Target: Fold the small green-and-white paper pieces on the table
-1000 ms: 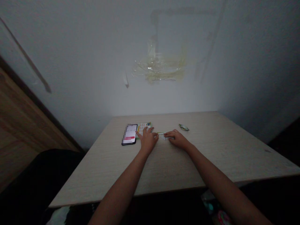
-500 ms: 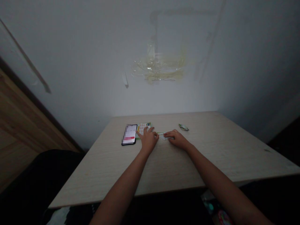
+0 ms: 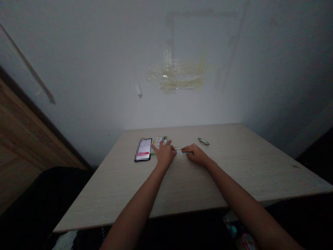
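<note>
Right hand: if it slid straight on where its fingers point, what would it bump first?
The small pale paper, which the right hand seems to be touching; just beyond it, probably the left hand. Depth is hard to judge.

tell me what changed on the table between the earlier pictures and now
Nothing visibly changed: no thing was taken up or let go. The left hand and right hand stay at the small pale paper; the phone, printed sheet and small folded piece lie as before.
</note>
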The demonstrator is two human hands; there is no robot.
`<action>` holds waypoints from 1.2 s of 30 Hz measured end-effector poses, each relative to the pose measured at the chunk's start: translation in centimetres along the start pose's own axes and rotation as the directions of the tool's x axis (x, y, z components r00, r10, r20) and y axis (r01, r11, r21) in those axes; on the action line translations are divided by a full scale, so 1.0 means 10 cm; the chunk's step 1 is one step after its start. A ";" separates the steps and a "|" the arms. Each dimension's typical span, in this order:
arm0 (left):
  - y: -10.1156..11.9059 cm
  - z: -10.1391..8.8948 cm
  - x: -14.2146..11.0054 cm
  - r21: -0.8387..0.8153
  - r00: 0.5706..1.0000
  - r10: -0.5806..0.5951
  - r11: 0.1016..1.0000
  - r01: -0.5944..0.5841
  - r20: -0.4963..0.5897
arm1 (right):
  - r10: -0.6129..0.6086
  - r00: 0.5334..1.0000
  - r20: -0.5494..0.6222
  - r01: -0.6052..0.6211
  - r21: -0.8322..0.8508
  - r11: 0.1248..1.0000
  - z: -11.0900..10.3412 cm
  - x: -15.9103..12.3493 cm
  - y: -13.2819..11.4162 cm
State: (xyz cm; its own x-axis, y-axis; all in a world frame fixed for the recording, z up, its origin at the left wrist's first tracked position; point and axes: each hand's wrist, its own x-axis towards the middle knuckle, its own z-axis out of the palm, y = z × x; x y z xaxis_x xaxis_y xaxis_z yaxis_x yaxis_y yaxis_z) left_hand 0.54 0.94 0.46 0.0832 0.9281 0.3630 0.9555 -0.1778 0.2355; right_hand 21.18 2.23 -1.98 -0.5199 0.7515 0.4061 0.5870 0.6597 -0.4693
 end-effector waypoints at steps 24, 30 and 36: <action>0.06 -0.01 -0.08 0.039 0.992 0.073 0.996 -0.077 0.101 | -0.006 1.000 -0.029 0.006 0.025 1.000 0.02 0.00 0.03; 0.06 -0.01 -0.10 0.044 0.990 0.092 0.994 -0.097 0.103 | -0.009 1.000 -0.021 0.009 0.022 1.000 0.02 0.00 0.04; 0.05 0.01 -0.16 0.058 0.992 0.088 0.994 -0.093 0.090 | -0.013 1.000 -0.022 0.014 0.022 1.000 0.02 0.00 0.04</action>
State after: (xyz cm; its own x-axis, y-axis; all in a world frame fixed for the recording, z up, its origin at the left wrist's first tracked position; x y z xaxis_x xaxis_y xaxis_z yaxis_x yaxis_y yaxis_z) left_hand 0.91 -0.59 -0.08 0.1922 0.9345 0.2996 0.9583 -0.2445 0.1480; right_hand 21.27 2.45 -2.33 -0.5142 0.7426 0.4292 0.5662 0.6698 -0.4804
